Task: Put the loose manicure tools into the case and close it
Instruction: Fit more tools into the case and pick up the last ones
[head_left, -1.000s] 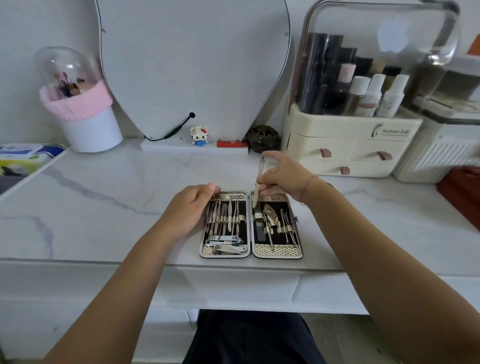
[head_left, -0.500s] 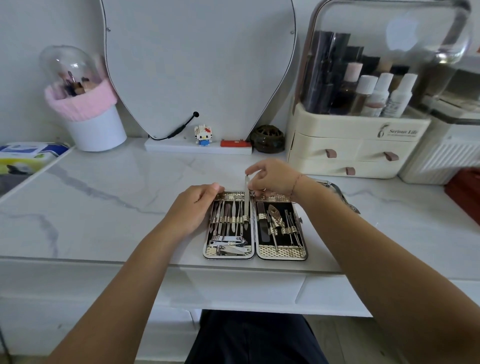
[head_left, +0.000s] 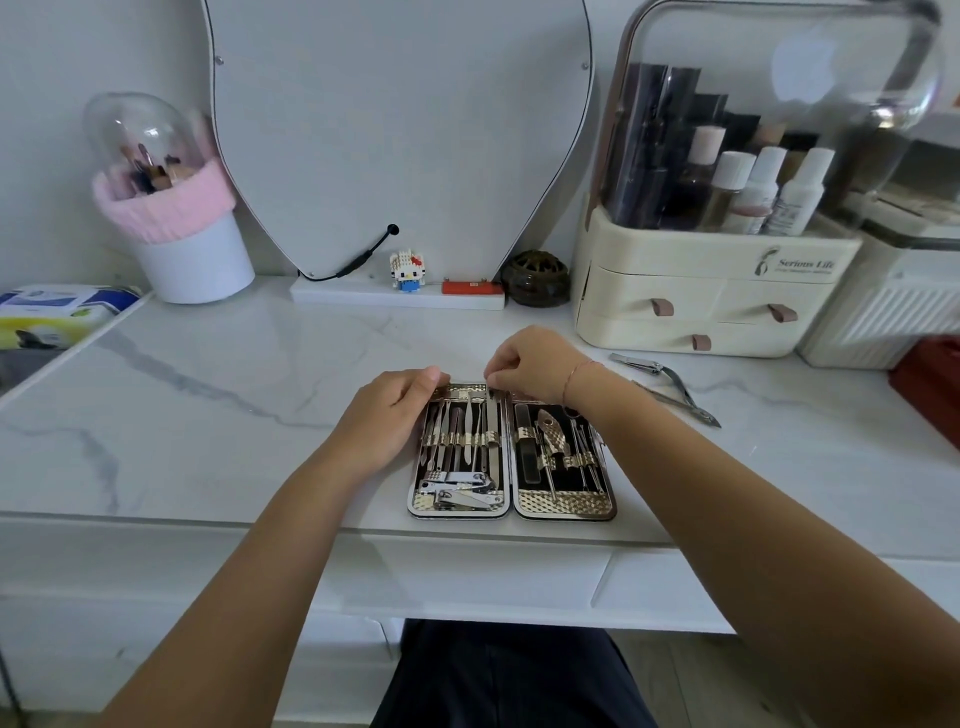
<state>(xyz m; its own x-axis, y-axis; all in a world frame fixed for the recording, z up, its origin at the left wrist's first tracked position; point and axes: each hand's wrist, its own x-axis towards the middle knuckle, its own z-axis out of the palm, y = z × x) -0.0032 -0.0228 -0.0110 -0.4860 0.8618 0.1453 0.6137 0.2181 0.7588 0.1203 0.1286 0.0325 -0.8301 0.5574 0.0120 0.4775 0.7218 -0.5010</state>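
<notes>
The manicure case lies open and flat near the table's front edge, with metal tools strapped in both halves. My left hand grips the case's upper left corner, fingers curled over its edge. At the case's top edge, by the hinge, my right hand pinches the upper end of a slim metal tool. That tool lies in the left half, under the strap. A loose nail clipper and a loose cuticle nipper lie on the table to the right of my right wrist.
A cream cosmetics organizer with drawers stands at the back right, and a red box sits at the right edge. A mirror, a small figure and a brush cup line the back. Bare marble table stretches left of the case.
My right hand brought the slim tool down from upright over the right half and leftward into the left half by the hinge. My left hand stayed on the case.
</notes>
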